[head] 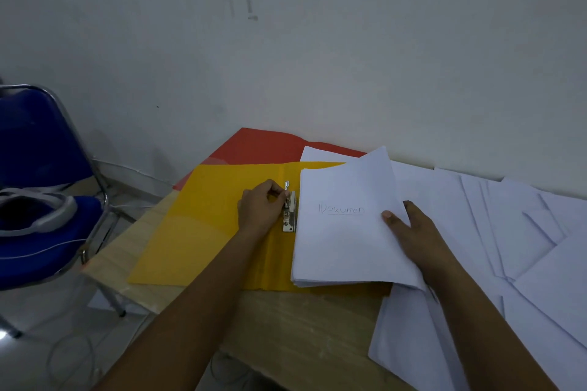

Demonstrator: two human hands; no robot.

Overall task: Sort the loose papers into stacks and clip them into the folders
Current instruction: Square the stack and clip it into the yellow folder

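Note:
An open yellow folder [203, 225] lies on the wooden table [311, 324]. Its metal clip [289, 213] sits at the spine, with its lever raised. My left hand [262, 208] pinches the clip with thumb and fingertips. A stack of white papers [343, 238], the top sheet handwritten "Dokumen", lies on the folder's right half, its left edge against the clip. My right hand [409, 232] holds the stack's right edge, thumb on top and fingers under lifted sheets. A red folder [266, 146] lies partly under the yellow one at the back.
Many loose white sheets [495, 232] spread over the table's right side, up to the wall. A blue folding chair [41, 187] with a grey headset and cables on its seat stands left of the table. The table's left edge is near the yellow folder.

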